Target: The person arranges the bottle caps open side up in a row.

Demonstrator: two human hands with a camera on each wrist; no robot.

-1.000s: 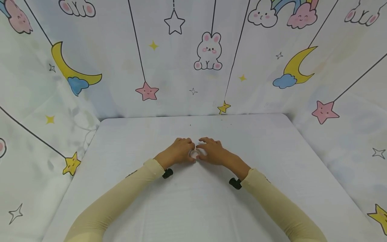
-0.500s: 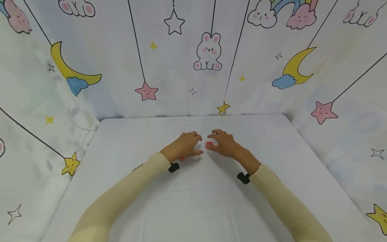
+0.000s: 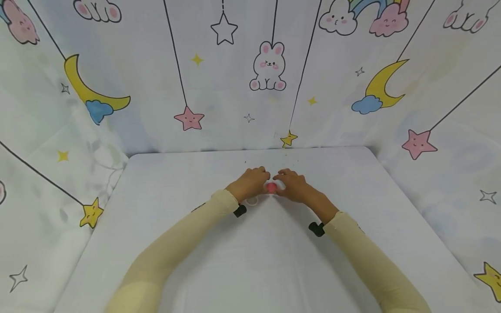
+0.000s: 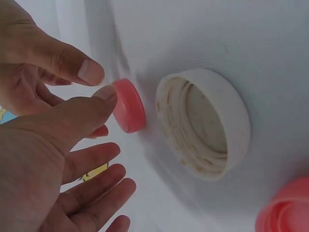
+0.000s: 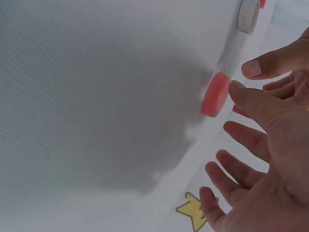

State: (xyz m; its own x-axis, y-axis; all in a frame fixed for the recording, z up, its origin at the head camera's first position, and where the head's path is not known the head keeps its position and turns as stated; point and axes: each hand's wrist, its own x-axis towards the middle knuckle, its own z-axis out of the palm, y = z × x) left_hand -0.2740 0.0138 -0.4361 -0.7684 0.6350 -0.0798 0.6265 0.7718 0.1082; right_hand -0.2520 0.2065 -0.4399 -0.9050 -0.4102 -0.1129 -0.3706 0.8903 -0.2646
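Observation:
A red bottle cap [image 3: 272, 188] sits on the white table between my two hands. My left hand [image 3: 250, 183] is just left of it, its thumb tip at the cap's edge in the left wrist view; whether it touches is hard to tell. From the right, my right hand [image 3: 292, 186] has its thumb close to the same cap, with the other fingers loosely spread. A larger white cap [image 4: 207, 123] lies with its hollow side showing, below the left wrist in the head view. Another red cap [image 4: 287, 212] is partly cut off at the left wrist view's corner.
The white-covered table [image 3: 235, 261] meets a cloth backdrop [image 3: 235, 87] printed with stars, moons and bunnies at its far edge. A black wrist camera [image 3: 240, 211] hangs under the left sleeve and another camera [image 3: 316, 229] under the right.
Both hands have left the white cap and shifted right. The right hand reached the red cap first; the left hand has since come over to it, uncovering the white cap.

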